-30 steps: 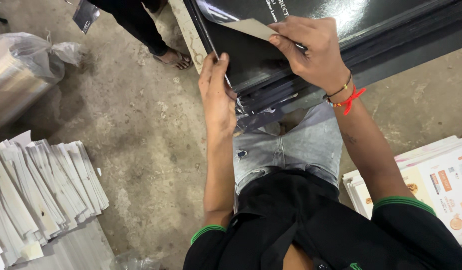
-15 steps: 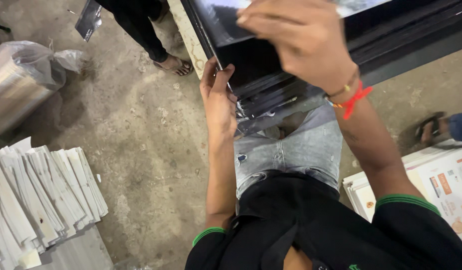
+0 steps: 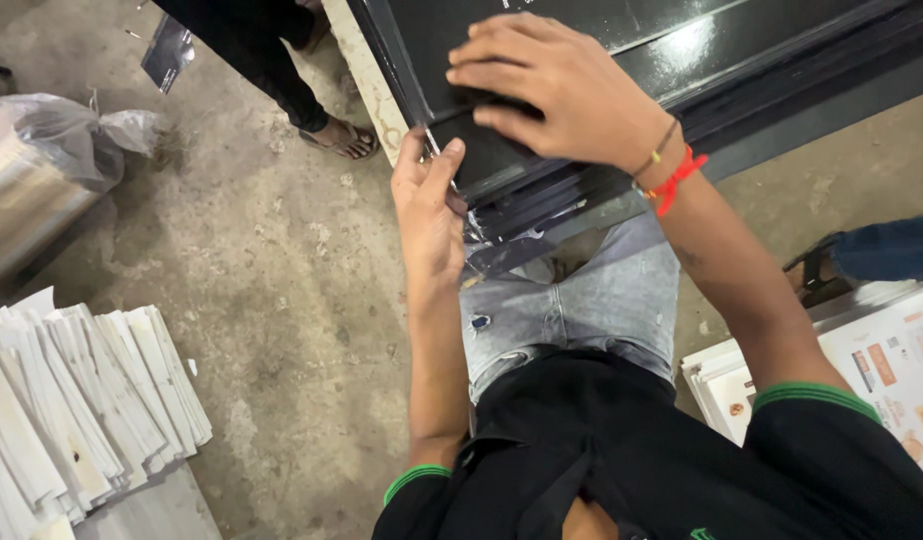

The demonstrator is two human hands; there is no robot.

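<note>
A stack of glossy black sheets (image 3: 622, 60) lies in front of me at the top of the head view. My right hand (image 3: 557, 85) lies flat on the top sheet near its front corner, fingers spread and pressing down. My left hand (image 3: 429, 215) holds the left front edge of the stack, thumb and fingers against the side of the sheets. My legs in grey jeans (image 3: 572, 300) are below the stack.
A pile of folded white paper pieces (image 3: 72, 400) lies at the lower left. A shiny roll in clear plastic (image 3: 37, 175) sits at the left. Printed white sheets (image 3: 882, 370) are stacked at the right. Another person's sandalled foot (image 3: 342, 135) stands on the concrete floor.
My right hand let go of a tan sheet it was lifting and came down flat on the black stack. My left hand stayed at the stack's left edge.
</note>
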